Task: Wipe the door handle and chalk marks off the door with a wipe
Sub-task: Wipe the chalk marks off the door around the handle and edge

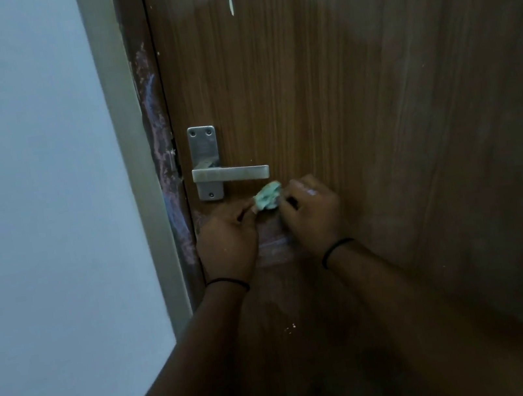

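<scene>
A crumpled pale green wipe [268, 196] is pinched between my left hand [228, 240] and my right hand [314, 215], just below the metal lever door handle [230, 172] on its steel backplate. Both hands hover close to the brown wooden door [376, 111]. Faint whitish chalk smears [273, 247] show on the door between and under my hands. Pinkish-white chalk marks [160, 138] run down the door's left edge strip. A short white streak [230, 4] sits high on the door.
A grey door frame [129, 150] borders the door on the left, with a pale wall [31, 200] beyond it. Small white specks [289, 328] dot the door lower down. Black bands circle both wrists.
</scene>
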{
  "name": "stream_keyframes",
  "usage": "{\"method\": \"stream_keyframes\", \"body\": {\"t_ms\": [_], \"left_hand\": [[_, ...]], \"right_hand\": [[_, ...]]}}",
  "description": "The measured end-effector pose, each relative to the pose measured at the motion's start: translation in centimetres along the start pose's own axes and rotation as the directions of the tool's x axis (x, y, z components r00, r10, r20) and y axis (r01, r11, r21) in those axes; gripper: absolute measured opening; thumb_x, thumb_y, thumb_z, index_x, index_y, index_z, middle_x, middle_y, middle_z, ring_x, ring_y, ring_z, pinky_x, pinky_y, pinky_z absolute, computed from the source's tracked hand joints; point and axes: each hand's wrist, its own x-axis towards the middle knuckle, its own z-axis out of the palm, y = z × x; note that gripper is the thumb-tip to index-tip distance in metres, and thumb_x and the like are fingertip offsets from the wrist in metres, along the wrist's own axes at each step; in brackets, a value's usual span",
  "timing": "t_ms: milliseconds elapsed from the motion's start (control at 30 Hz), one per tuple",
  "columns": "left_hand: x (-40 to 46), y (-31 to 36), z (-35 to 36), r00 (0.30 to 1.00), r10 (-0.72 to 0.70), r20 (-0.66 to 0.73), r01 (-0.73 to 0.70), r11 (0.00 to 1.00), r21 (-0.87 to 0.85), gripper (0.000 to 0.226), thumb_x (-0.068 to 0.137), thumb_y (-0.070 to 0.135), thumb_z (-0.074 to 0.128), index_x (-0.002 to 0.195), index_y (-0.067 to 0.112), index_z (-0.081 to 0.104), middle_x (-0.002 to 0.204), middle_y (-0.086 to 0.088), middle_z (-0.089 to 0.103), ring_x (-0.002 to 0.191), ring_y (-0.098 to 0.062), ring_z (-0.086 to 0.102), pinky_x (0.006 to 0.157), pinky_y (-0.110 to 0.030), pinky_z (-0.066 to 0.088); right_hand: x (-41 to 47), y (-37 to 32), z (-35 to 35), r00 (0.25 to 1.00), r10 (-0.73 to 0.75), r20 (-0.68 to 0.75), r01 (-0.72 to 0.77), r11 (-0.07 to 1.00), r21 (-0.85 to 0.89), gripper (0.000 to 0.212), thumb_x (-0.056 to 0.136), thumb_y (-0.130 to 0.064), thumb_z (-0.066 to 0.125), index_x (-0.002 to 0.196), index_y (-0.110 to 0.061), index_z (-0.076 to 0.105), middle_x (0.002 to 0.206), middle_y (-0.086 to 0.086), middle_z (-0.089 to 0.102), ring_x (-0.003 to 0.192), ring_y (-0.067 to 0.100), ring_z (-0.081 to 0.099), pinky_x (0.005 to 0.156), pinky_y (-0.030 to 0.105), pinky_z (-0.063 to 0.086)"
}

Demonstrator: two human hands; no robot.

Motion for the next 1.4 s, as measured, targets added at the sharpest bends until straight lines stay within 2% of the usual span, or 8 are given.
{"method": "stream_keyframes", "body": {"t_ms": [133,267,367,633,767,967,1133,1400], "left_hand": [[-0.5,-0.7,-1.7,1.0,0.019,-0.014,-0.017,0.991,0.133,0.016,0.09,0.029,0.065,0.085,0.017,0.074,0.078,-0.003,0.07,0.069,-0.019,0.064,0.06,-0.025,0.045],[-1.0,-1.1,-1.8,1.0,-0.019,0.006,0.018,0.989,0.145,0.019,0.092,0.031,0.063,0.087,0.016,0.073,0.077,-0.003,0.068,0.065,-0.014,0.058,0.058,-0.023,0.039],[-1.6,-0.9,-1.2,0.99,0.07,0.122,-0.09,0.981,0.171,0.019,0.092,0.031,0.06,0.09,0.016,0.072,0.082,-0.002,0.07,0.07,-0.015,0.063,0.061,-0.026,0.048],[-1.0,0.9,1.3,0.959,0.273,0.076,-0.278,0.958,0.068,0.011,0.09,0.014,0.067,0.097,0.011,0.074,0.082,-0.005,0.074,0.071,-0.017,0.068,0.07,-0.018,0.043],[-1.3,-0.5,0.6,0.98,0.194,0.052,-0.2,0.966,0.162,0.014,0.093,0.021,0.061,0.093,0.014,0.073,0.081,-0.004,0.071,0.07,-0.018,0.066,0.065,-0.02,0.042],[-2.2,-2.8,-1.1,0.97,0.239,0.056,-0.245,0.943,0.224,0.015,0.09,0.014,0.062,0.102,0.008,0.07,0.099,-0.011,0.067,0.087,-0.025,0.062,0.072,-0.033,0.05],[-0.1,-1.1,-1.9,0.903,0.42,-0.084,-0.375,0.87,0.32,0.042,0.089,0.021,0.06,0.128,0.007,0.053,0.124,-0.017,0.053,0.112,-0.031,0.051,0.094,-0.043,0.044],[4.0,0.1,-3.7,0.911,0.408,0.065,-0.398,0.826,0.398,0.059,0.099,0.033,0.039,0.15,0.005,0.028,0.158,-0.014,0.025,0.148,-0.026,0.017,0.12,-0.047,0.017]], "right_hand": [[1.4,0.9,-1.0,0.986,0.075,-0.147,-0.078,0.997,-0.013,0.009,0.086,-0.011,0.063,0.095,-0.012,0.066,0.094,-0.003,0.055,0.079,-0.002,0.045,0.07,0.004,0.033],[-0.9,-0.3,1.2,0.98,0.051,0.194,-0.073,0.992,0.107,0.006,0.096,-0.029,0.051,0.09,-0.028,0.052,0.082,-0.013,0.053,0.071,0.001,0.052,0.06,0.014,0.04],[-1.5,0.2,1.0,0.986,0.045,0.162,-0.067,0.989,0.132,0.011,0.094,-0.02,0.054,0.086,-0.025,0.051,0.088,-0.005,0.056,0.072,0.005,0.052,0.062,0.022,0.044],[-1.2,0.9,-0.1,0.999,-0.03,0.039,0.031,0.999,-0.015,0.024,0.09,-0.012,0.056,0.112,-0.008,0.063,0.114,0.0,0.053,0.097,-0.008,0.041,0.087,-0.003,0.033],[-1.8,1.6,0.6,0.989,-0.14,0.046,0.141,0.99,0.0,0.021,0.092,-0.018,0.06,0.113,-0.021,0.058,0.111,-0.02,0.053,0.103,-0.002,0.052,0.092,0.022,0.05],[-4.2,3.8,-0.7,0.971,-0.202,0.13,0.206,0.978,-0.019,0.009,0.094,-0.009,0.057,0.101,-0.007,0.063,0.1,0.008,0.062,0.09,0.01,0.057,0.081,0.034,0.053],[-1.7,3.6,-1.0,0.991,0.132,0.015,-0.131,0.991,-0.024,0.022,0.095,-0.019,0.052,0.112,-0.01,0.064,0.112,-0.002,0.057,0.096,-0.001,0.047,0.08,-0.005,0.028],[-4.1,2.9,0.0,0.993,-0.022,0.113,0.019,1.0,0.024,0.008,0.094,-0.02,0.058,0.099,-0.02,0.065,0.103,-0.005,0.062,0.093,0.007,0.059,0.083,0.02,0.048]]}}
